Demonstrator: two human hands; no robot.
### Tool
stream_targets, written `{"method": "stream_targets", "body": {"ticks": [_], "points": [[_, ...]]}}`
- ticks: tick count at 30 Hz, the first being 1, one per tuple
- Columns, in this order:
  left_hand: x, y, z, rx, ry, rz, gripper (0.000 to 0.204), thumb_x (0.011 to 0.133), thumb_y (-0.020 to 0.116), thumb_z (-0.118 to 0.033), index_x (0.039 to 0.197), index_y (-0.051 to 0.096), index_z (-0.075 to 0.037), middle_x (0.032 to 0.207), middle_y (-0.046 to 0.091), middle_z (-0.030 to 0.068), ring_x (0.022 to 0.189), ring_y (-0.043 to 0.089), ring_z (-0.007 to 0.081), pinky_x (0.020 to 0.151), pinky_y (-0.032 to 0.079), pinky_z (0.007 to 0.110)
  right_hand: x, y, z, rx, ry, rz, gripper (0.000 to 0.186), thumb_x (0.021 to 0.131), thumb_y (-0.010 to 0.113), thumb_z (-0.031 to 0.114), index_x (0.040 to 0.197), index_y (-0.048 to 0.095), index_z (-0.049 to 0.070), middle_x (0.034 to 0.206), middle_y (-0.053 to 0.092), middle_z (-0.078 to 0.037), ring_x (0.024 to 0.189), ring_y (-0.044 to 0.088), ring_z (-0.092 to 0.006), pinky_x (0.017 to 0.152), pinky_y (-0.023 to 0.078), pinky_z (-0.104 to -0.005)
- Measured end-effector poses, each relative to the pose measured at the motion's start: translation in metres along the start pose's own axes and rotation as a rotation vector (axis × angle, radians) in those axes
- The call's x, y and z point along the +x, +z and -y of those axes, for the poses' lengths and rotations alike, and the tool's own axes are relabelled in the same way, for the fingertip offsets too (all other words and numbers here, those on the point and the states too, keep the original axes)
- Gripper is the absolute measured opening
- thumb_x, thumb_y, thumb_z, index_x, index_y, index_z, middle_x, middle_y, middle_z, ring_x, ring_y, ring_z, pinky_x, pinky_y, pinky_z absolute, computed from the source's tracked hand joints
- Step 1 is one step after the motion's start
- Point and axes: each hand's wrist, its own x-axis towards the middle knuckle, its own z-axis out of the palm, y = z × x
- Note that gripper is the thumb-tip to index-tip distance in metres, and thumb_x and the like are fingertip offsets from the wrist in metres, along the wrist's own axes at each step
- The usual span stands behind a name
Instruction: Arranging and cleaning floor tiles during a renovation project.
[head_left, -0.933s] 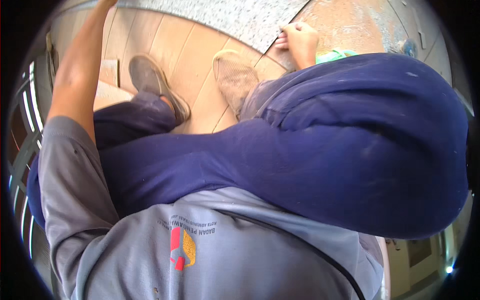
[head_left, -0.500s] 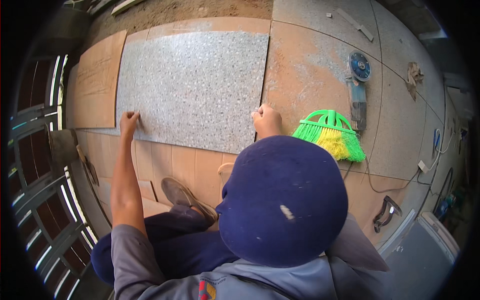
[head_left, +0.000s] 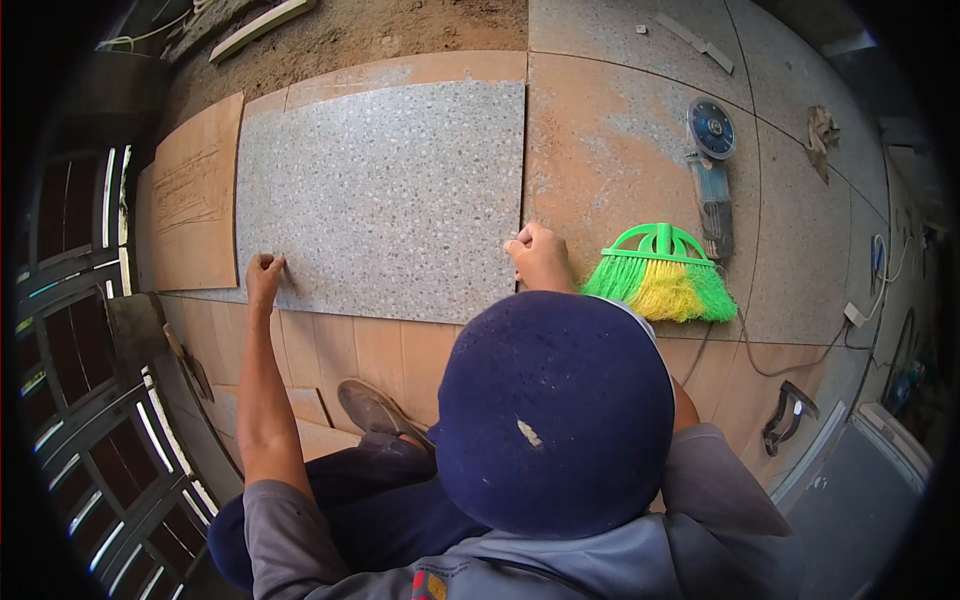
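Observation:
A large grey speckled tile [head_left: 385,185] lies on the floor ahead of me. Over its near left part, my left hand [head_left: 265,278] is closed, fingertips pinched; whatever they hold is too small to make out. My right hand [head_left: 538,255] has its fingers curled on the tile's right edge. Just right of that hand lies a green and yellow broom head [head_left: 660,285]. My raised knee in navy trousers [head_left: 550,420] fills the lower middle, hiding part of my right arm.
A tan board [head_left: 195,190] adjoins the tile's left side. An angle grinder [head_left: 712,150] with cords lies at the right, beside a crumpled scrap [head_left: 820,140] and a black tool [head_left: 785,415]. Bare sand [head_left: 350,30] borders the far side; slatted metalwork [head_left: 75,240] stands left.
The view has swung from my lap to the floor ahead, bringing the whole tile, broom and grinder into sight. Since half a second ago both hands have stayed at the same places on the tile.

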Motion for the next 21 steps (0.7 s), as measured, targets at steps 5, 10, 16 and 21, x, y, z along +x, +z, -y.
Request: {"method": "stream_targets", "body": {"ticks": [5,10,16,21], "points": [[0.017,0.003,-0.032,-0.216,-0.002,-0.039,0.044,0.089,0.073,-0.024,0.121,0.065,0.005,0.110,0.069,0.0166,0.099,0.065,0.0227,0.087,0.051,0.033,0.000,0.004,-0.003,-0.016,0.021,-0.022,0.024,0.087,0.069,0.023,0.091,0.063,0.000,0.087,0.069,-0.025,0.087,0.067,-0.0447,0.074,0.051,-0.0476],[0.050,0.007,-0.037,-0.278,-0.018,-0.019,0.046,0.088,0.074,-0.020,0.124,0.065,0.005,0.117,0.068,0.0189,0.105,0.065,0.0250,0.092,0.051,0.033,0.000,0.002,0.009,0.017,0.038,-0.024,0.022,0.087,0.070,0.021,0.087,0.064,0.000,0.077,0.069,-0.020,0.071,0.070,-0.0346,0.065,0.053,-0.0430],[0.053,0.017,-0.024,-0.193,0.012,-0.076,0.045,0.086,0.074,-0.017,0.123,0.064,0.007,0.120,0.068,0.0211,0.109,0.066,0.0282,0.096,0.051,0.036,0.000,0.000,0.012,0.049,0.091,-0.002,0.021,0.089,0.070,0.019,0.087,0.065,-0.001,0.073,0.068,-0.016,0.061,0.069,-0.0260,0.058,0.053,-0.0390],[0.053,0.020,-0.028,-0.157,0.026,-0.086,0.044,0.086,0.075,-0.016,0.123,0.065,0.007,0.119,0.069,0.0211,0.108,0.066,0.0286,0.096,0.051,0.036,0.002,-0.003,0.009,0.033,0.095,0.007,0.022,0.089,0.070,0.021,0.090,0.067,-0.001,0.076,0.069,-0.017,0.067,0.070,-0.0271,0.062,0.053,-0.0394]]}}
